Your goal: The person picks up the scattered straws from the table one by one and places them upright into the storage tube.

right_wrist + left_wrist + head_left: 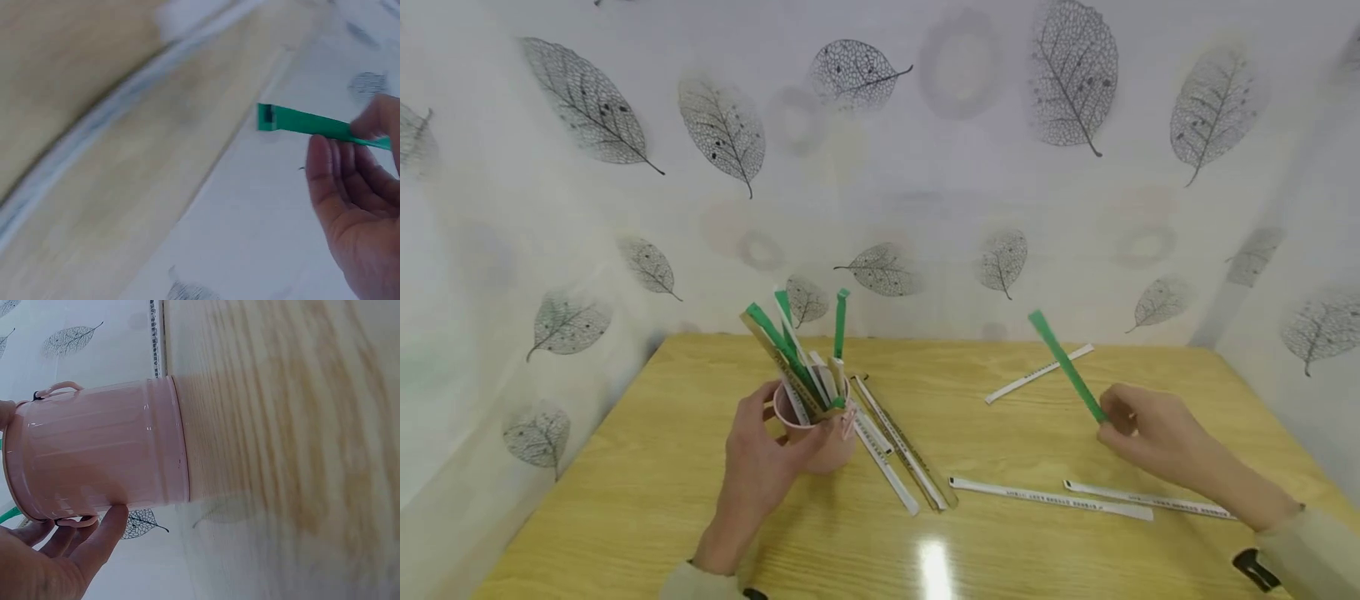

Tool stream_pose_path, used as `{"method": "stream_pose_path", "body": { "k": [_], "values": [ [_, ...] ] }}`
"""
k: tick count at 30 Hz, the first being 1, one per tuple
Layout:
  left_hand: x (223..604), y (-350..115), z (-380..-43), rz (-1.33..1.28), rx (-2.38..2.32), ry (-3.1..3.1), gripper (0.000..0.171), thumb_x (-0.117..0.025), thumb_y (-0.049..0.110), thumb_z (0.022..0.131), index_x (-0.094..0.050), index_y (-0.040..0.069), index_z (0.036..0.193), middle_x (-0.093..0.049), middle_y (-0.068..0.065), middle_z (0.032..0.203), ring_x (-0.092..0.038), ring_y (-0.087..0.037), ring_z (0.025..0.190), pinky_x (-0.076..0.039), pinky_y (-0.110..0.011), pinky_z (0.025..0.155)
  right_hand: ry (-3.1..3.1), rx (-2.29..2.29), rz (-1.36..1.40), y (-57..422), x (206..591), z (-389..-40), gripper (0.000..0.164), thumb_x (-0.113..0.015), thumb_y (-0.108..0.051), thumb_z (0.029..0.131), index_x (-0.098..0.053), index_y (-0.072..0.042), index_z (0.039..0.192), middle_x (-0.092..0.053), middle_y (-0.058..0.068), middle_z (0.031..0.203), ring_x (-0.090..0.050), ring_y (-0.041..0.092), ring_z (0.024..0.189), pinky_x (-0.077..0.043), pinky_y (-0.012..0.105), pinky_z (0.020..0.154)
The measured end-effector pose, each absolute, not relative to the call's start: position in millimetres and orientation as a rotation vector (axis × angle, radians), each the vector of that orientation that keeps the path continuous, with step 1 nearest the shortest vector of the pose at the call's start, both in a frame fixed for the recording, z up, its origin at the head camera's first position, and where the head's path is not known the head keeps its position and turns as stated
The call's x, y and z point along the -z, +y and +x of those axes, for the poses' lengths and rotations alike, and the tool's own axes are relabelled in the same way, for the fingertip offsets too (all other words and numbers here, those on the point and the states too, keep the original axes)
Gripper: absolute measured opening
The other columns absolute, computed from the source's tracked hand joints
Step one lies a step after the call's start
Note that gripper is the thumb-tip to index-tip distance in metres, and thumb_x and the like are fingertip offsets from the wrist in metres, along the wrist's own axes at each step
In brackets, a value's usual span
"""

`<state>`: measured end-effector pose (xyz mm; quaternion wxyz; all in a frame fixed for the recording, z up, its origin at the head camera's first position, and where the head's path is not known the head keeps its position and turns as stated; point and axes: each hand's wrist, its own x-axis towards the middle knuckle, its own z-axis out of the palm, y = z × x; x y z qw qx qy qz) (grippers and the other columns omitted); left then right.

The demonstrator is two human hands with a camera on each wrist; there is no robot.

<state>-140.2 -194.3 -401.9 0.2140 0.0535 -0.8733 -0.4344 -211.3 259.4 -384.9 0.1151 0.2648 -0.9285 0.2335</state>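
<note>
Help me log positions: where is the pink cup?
Head view: the pink cup stands left of centre on the wooden table, held by the left hand, with white strips beside it.

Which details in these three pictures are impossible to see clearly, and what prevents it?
- Printed text on the white strips: too small in the head view.
- Lower end of the green strip: hidden inside the right hand; in the right wrist view, motion blur smears it.
- Inside of the pink cup: the left wrist view shows only its outer wall; in the head view the strips standing in it cover it.
- Left hand fingers: behind the cup in the head view.
</note>
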Motion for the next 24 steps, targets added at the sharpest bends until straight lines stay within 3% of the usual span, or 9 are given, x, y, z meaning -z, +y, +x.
{"method": "stream_pose_path", "body": {
  "k": [3, 7, 16, 24],
  "values": [
    [402.0, -194.4, -141.3, 0.148, 1.224, -2.424, 0.084, -0.078, 0.055, 0.069, -0.043, 0.017, 0.135, -0.047, -0.004, 0.126, -0.054, -0.022, 0.108, -0.059, -0.03, 0.076, -2.612, -0.956, 0.766, 227.6, 367.6, -215.5, 0.024, -0.066, 0.003, 0.078, -0.059, -0.019, 0.083, -0.061, -0.009, 0.075, -0.059, 0.0, 0.067, -0.054, 0.019, 0.061],
    [402.8, -194.1, -141.3, 0.154, 1.234, -2.424, 0.084, -0.078, 0.056, 0.069, -0.043, 0.018, 0.135, -0.047, -0.002, 0.126, -0.054, -0.02, 0.108, -0.058, -0.029, 0.076, -2.439, -1.278, 0.82, 178.2, 350.9, -220.7, 0.025, -0.063, 0.01, 0.078, -0.061, -0.013, 0.086, -0.063, -0.002, 0.08, -0.063, 0.007, 0.073, -0.057, 0.019, 0.07],
    [399.8, -196.3, -141.1, 0.139, 1.225, -2.439, 0.081, -0.077, 0.055, 0.07, -0.043, 0.019, 0.135, -0.047, -0.001, 0.124, -0.053, -0.019, 0.108, -0.058, -0.028, 0.076, -2.2, -1.783, 0.959, 69.7, 339.8, -247.6, 0.013, -0.061, 0.007, 0.08, -0.06, 0.0, 0.091, -0.064, 0.015, 0.085, -0.065, 0.015, 0.078, -0.059, 0.029, 0.076],
    [399.1, -196.0, -140.0, 0.185, 1.245, -2.464, 0.086, -0.076, 0.06, 0.068, -0.041, 0.021, 0.136, -0.046, -0.001, 0.127, -0.053, -0.021, 0.109, -0.058, -0.031, 0.077, -2.109, -1.818, 1.1, 7.0, 333.7, -242.2, 0.012, -0.059, 0.01, 0.08, -0.06, 0.005, 0.09, -0.063, 0.02, 0.083, -0.064, 0.018, 0.075, -0.06, 0.034, 0.071]
  ]
}}
